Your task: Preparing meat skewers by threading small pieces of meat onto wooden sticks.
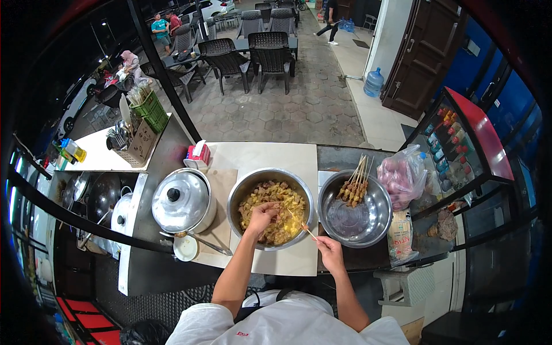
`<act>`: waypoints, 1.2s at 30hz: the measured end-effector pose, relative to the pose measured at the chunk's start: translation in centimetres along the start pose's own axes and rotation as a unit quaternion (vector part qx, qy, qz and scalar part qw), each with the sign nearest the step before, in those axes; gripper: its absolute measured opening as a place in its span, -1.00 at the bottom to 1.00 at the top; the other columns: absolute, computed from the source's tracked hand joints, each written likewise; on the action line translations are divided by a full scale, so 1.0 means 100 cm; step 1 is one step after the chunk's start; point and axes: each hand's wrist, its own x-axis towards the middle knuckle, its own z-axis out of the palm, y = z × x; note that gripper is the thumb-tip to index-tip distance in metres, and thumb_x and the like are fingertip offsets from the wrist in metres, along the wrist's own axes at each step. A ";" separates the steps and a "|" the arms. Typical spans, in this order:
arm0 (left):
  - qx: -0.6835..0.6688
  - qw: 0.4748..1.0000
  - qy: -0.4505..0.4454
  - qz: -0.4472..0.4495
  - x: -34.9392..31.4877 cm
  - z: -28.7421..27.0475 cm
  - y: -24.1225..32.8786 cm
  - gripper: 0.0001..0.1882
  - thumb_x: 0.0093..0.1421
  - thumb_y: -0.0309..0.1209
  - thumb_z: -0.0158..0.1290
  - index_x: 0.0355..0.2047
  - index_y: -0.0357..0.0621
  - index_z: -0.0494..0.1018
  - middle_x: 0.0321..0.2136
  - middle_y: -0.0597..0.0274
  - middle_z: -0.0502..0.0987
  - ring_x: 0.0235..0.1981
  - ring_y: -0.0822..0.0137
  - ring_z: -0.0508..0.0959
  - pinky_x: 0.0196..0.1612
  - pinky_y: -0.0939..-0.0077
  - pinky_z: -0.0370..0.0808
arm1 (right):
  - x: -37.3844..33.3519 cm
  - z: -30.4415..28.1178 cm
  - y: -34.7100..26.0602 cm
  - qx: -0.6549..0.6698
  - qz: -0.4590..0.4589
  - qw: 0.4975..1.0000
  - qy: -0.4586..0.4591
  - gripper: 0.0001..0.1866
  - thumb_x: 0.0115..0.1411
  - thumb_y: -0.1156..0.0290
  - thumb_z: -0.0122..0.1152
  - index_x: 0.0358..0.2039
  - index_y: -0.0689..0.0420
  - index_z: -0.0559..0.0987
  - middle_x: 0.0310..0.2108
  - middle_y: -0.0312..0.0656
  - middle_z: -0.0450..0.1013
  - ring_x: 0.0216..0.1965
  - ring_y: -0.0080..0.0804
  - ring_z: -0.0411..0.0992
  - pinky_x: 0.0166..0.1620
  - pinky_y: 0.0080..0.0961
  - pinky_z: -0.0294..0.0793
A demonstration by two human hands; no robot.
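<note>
A steel bowl (234,221) in front of me holds chunks of yellow marinated meat (273,192). My left hand (264,217) is over the bowl with its fingers drawn together in a pinch; what lies in them is too small to make out. Between the thumb and fingers of my right hand (330,253) is a thin wooden skewer (312,234), slanting up and left over the bowl's rim. A piece of meat (305,226) is threaded on it. To the right, a second steel bowl (353,227) contains several loaded skewers (355,192), their bare ends pointing away from me.
Left of the bowls stands a lidded pot (181,198), with a small white bowl (186,248) and a ladle (213,244) near it. A tissue box (198,155) is behind. On the right are a pink-filled plastic bag (401,175), a skewer packet (401,238) and a glass case (454,144).
</note>
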 end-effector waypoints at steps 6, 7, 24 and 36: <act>-0.168 0.985 -0.010 -0.038 0.000 0.003 0.000 -0.72 0.18 -0.50 -0.06 -0.08 -0.28 0.37 -0.35 0.21 0.48 -0.42 0.46 0.48 -0.39 0.62 0.47 | -0.002 0.007 -0.009 0.017 0.010 1.000 -0.008 -0.82 0.16 0.51 0.02 -0.28 0.28 0.55 -0.49 -0.41 0.40 -0.45 -0.74 0.27 -0.35 -0.76 0.25; -0.168 0.985 -0.010 -0.038 0.000 0.004 -0.001 -0.72 0.18 -0.50 -0.06 -0.08 -0.28 0.37 -0.35 0.21 0.48 -0.42 0.46 0.48 -0.39 0.62 0.47 | -0.001 0.010 -0.009 0.022 -0.004 1.000 -0.001 -0.82 0.16 0.51 0.03 -0.26 0.27 0.55 -0.54 -0.44 0.36 -0.51 -0.76 0.21 -0.44 -0.76 0.20; -0.391 0.904 -0.141 -0.097 0.010 -0.006 -0.025 -0.68 0.26 -0.30 -0.13 -0.17 -0.36 0.36 -0.41 0.25 0.51 -0.53 0.55 0.37 -0.33 0.62 0.44 | 0.002 0.028 -0.008 0.009 -0.008 1.000 -0.022 -0.81 0.17 0.48 0.00 -0.25 0.25 0.53 -0.67 -0.49 0.24 -0.64 -0.76 0.10 -0.58 -0.70 0.10; -0.333 0.934 -0.024 -0.125 -0.001 0.014 -0.007 -0.71 0.25 -0.26 -0.08 -0.22 -0.28 0.37 -0.39 0.27 0.51 -0.33 0.46 0.50 -0.35 0.57 0.44 | -0.004 0.032 -0.022 -0.094 0.021 0.994 -0.049 -0.82 0.22 0.43 -0.05 -0.27 0.21 0.50 -0.67 -0.40 0.22 -0.64 -0.71 0.14 -0.56 -0.64 0.15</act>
